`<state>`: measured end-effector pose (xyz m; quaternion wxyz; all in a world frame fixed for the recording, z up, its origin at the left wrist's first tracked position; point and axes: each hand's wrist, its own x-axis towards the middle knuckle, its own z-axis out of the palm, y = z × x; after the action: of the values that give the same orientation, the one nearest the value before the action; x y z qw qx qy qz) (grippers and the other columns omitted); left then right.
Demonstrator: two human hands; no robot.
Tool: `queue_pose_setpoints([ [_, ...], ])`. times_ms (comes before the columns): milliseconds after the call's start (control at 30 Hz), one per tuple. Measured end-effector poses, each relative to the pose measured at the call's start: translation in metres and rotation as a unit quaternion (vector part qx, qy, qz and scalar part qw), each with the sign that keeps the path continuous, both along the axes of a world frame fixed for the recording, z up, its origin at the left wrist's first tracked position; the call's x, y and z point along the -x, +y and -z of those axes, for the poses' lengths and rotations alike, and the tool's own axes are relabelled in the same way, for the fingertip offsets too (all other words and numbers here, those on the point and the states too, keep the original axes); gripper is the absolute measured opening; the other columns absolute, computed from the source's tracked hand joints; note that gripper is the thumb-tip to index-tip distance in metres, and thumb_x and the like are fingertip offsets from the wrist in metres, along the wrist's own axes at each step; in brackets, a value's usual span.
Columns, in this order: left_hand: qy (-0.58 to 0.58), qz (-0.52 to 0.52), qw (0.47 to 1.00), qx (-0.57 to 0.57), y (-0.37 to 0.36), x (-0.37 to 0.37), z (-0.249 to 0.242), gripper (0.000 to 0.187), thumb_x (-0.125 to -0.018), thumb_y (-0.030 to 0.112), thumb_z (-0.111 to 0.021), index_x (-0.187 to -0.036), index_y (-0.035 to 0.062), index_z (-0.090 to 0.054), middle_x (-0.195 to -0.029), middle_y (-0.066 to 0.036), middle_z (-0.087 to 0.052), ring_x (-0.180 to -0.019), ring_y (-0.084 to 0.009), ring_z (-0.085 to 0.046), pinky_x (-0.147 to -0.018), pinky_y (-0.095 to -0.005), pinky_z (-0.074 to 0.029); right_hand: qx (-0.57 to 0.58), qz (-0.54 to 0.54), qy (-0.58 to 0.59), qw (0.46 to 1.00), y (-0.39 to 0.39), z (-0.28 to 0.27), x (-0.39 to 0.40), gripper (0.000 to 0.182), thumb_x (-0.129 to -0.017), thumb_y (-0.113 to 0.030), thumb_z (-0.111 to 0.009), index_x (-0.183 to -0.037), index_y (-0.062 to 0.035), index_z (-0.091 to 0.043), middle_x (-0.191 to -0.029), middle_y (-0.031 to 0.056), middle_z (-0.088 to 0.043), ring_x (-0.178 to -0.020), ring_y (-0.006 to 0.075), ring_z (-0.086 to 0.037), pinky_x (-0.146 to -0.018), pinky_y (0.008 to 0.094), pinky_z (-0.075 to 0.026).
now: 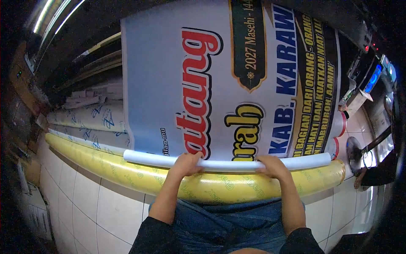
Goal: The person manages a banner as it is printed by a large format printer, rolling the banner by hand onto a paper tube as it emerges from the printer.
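A large printed banner (160, 80) with red, yellow and blue lettering hangs down in front of me. Its lower end is wound into a white roll (228, 165) that lies crosswise just above my lap. My left hand (188, 165) is closed around this roll left of its middle, fingers curled over it. To the right of the middle, my right hand (272, 166) grips the same roll, with its fingertips partly hidden. Directly beneath the banner roll lies a long yellow-wrapped roll (224, 188), against my jeans.
Wrapped white rolls (84, 116) lie at the left. A fan (354, 150) stands on the tiled floor (122, 211) at the right, below a lit screen (373, 79). Red-rimmed roll ends (335, 146) show beside the banner. Dark machinery spans the top.
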<state>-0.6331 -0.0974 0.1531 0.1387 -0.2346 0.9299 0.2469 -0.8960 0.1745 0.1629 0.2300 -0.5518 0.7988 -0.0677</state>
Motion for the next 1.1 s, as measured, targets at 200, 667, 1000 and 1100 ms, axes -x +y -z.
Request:
queue_pose_setpoints([
  [200, 0.074, 0.020, 0.997, -0.011, -0.002, -0.006, 0.012, 0.055, -0.077, 0.034, -0.080, -0.122, 0.0101, -0.059, -0.121, -0.017, -0.063, -0.111, -0.0372, -0.063, -0.097, -0.0475, -0.049, 0.066, 0.012, -0.009, 0.998, 0.002, -0.008, -0.006, 0.054, -0.082, -0.023, -0.077, -0.130, -0.0085, -0.058, -0.124, 0.0166, -0.062, -0.111, 0.0389, -0.060, -0.098, 0.0454, -0.048],
  [667, 0.201, 0.109, 0.973, 0.002, 0.035, 0.006, 0.010, 0.048, -0.082, 0.030, -0.077, -0.118, 0.0026, -0.061, -0.112, -0.019, -0.062, -0.107, -0.0377, -0.060, -0.093, -0.0451, -0.050, 0.143, -0.035, 0.073, 0.986, -0.002, 0.015, -0.055, 0.020, -0.077, -0.025, -0.075, -0.084, -0.0070, -0.069, -0.129, 0.0138, -0.061, -0.120, 0.0338, -0.056, -0.101, 0.0486, -0.043],
  [1000, 0.207, 0.136, 0.958, 0.145, 0.083, 0.021, 0.019, 0.090, -0.090, 0.054, -0.064, -0.158, 0.0114, -0.023, -0.163, -0.024, -0.016, -0.151, -0.0451, -0.014, -0.118, -0.0628, -0.017, 0.079, -0.069, 0.068, 0.992, -0.002, 0.000, -0.059, 0.061, -0.083, -0.035, -0.073, -0.134, -0.0068, -0.054, -0.144, 0.0183, -0.050, -0.131, 0.0375, -0.048, -0.107, 0.0550, -0.038],
  [1100, 0.200, 0.149, 0.952, 0.178, 0.095, 0.020, 0.019, 0.091, -0.091, 0.057, -0.060, -0.160, 0.0118, -0.018, -0.164, -0.023, -0.016, -0.150, -0.0454, -0.016, -0.117, -0.0651, -0.016, 0.168, -0.011, 0.095, 0.981, -0.007, 0.000, -0.070, 0.081, -0.087, -0.044, -0.068, -0.150, -0.0060, -0.036, -0.156, 0.0210, -0.035, -0.142, 0.0389, -0.036, -0.113, 0.0617, -0.029],
])
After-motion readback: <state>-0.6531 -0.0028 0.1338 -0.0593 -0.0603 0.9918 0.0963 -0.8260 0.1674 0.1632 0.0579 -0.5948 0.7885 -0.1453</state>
